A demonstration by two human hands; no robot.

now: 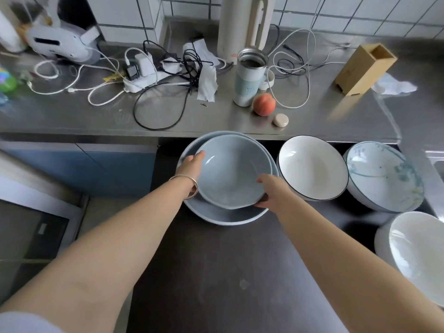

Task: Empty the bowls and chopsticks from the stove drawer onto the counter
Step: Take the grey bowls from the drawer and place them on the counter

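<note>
A small grey-blue bowl [234,171] sits tilted inside a larger grey-blue bowl [216,216] in the open dark drawer [216,272]. My left hand [192,165] grips the small bowl's left rim and my right hand [271,191] grips its lower right rim. To the right in the drawer lean a white bowl with a black rim [312,168], a white bowl with blue-green painting [384,175] and a plain white bowl [418,255]. No chopsticks are in sight.
The steel counter [168,116] behind the drawer carries a power strip with tangled cables [149,73], a tissue [206,84], an open flask [249,78], a peach [263,104], a small pebble-like case [280,120] and a wooden holder [365,68]. A stove top [31,231] lies at left.
</note>
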